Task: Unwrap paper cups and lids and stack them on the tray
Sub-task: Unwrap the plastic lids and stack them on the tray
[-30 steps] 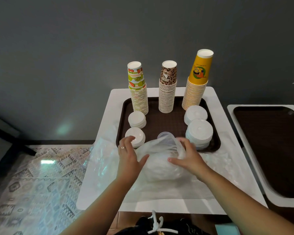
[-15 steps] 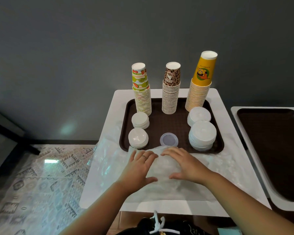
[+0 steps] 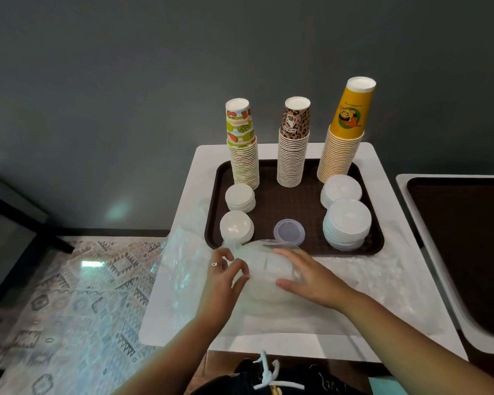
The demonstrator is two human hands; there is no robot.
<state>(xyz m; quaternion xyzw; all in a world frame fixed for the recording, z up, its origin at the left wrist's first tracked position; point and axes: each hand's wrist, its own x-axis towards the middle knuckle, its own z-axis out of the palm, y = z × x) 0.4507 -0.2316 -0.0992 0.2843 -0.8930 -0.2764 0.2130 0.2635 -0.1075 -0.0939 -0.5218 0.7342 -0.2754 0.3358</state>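
Printed patterns only on the cups, and the small lettering on the yellow and leopard ones is too blurred for me to read. My left hand point(image 3: 226, 276) sits at seven o'clock of the clear plastic bag point(image 3: 265, 269), fingers point(image 3: 236, 269) curled and pinching a fold of the film, a ring point(image 3: 213, 264) showing on one finger. My right hand point(image 3: 308, 276) lies over the bag's bulge at four o'clock, fingers fairly straight and spread, pressing down on it without closing round anything. The bag rests on the white desk point(image 3: 382, 195), just touching the near edge of the brown tray point(image 3: 285, 201); what it holds is too cloudy to count. On the tray, three cup stacks stand along the twelve o'clock side: fruit-print cups point(image 3: 242, 155) at eleven, leopard-print cups point(image 3: 293, 149) at twelve, yellow cartoon cups point(image 3: 342, 138) at one. Two small white lid stacks point(image 3: 239, 196) sit at nine o'clock, one behind the other, and two larger white lid stacks point(image 3: 347, 220) at three o'clock. One clear lid point(image 3: 289, 232) lies alone at six o'clock, just beyond the bag. More loose plastic film point(image 3: 180, 269) spreads over the desk's left edge. A second brown tray point(image 3: 468, 238) sits on the next desk, far at three o'clock.
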